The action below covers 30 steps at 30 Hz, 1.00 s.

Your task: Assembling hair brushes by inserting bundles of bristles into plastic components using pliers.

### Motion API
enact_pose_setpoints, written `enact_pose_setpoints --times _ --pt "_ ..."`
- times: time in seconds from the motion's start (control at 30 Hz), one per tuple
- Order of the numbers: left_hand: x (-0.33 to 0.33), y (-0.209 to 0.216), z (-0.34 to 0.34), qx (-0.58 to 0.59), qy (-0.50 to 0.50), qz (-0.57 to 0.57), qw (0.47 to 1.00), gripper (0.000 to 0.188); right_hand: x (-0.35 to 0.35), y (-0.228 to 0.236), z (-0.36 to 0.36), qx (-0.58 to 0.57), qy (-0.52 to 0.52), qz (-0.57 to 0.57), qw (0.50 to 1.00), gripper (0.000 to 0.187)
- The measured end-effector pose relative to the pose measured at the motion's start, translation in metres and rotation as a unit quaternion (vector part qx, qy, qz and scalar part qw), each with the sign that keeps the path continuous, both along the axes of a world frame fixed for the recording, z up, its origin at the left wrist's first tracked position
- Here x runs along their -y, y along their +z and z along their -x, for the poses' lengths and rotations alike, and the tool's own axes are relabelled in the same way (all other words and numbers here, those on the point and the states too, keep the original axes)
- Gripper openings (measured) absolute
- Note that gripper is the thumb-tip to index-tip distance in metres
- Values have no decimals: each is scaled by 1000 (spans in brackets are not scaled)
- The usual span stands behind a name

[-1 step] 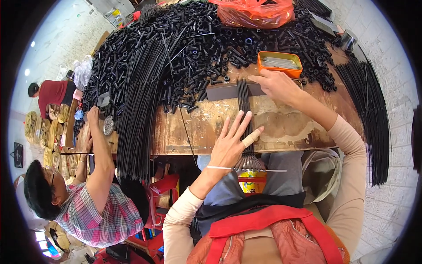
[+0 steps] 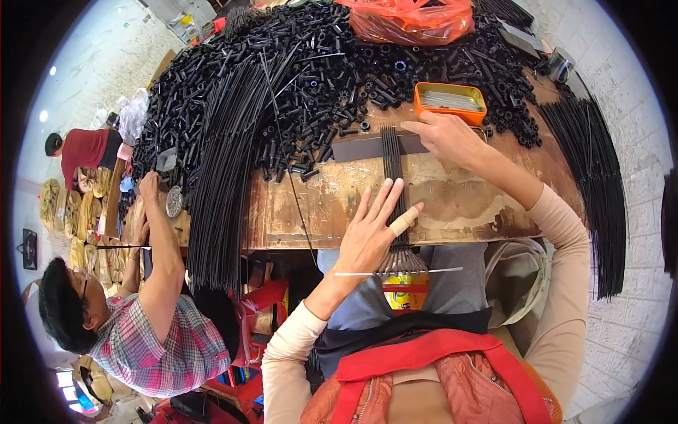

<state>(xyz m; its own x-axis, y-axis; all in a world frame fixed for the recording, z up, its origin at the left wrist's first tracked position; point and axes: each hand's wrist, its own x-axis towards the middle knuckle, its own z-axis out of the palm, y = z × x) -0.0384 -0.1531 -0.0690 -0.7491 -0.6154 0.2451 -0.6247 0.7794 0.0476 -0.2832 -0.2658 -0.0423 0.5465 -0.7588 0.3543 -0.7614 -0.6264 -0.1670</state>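
Observation:
My left hand lies flat, fingers stretched and slightly apart, over a narrow row of thin black rods. One of its fingers has a tan wrap. Below the table edge the rods fan out to a pale thin rod, which crosses near my left wrist. The rods' far ends rest over a dark flat bar. My right hand is above the right part of that bar, index finger pointing left, fingers drawn together. Whatever they pinch, if anything, is too small to see. Just beyond is an orange box holding thin pale pins.
Black tubular parts are heaped across the back of the wooden table. Long black rod bundles lie left and right. A red plastic bag sits on the heap. A co-worker in a checked shirt works at left.
The pale thin rod and my right hand have shifted very slightly to the right. My left hand stays flat on the black rods.

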Motion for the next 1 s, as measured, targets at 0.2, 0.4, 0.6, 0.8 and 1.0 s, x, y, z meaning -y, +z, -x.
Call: enact_pose_setpoints --times 0.2,0.4,0.6,0.8,1.0 --pt "0 1 -1 -24 -4 -42 999 68 -1 2 7 -24 -6 -14 1000 40" --pt "0 2 -2 -24 -7 -43 999 70 2 -2 5 -34 -10 -8 999 37" --pt "-3 12 0 -48 1 -81 996 73 4 -1 4 -46 1 0 999 36" --pt "-3 12 -2 -48 -1 -85 995 74 3 3 1 -59 17 11 998 37" --pt "-4 14 0 -65 -6 -95 993 74 23 -12 6 -6 67 42 997 28"
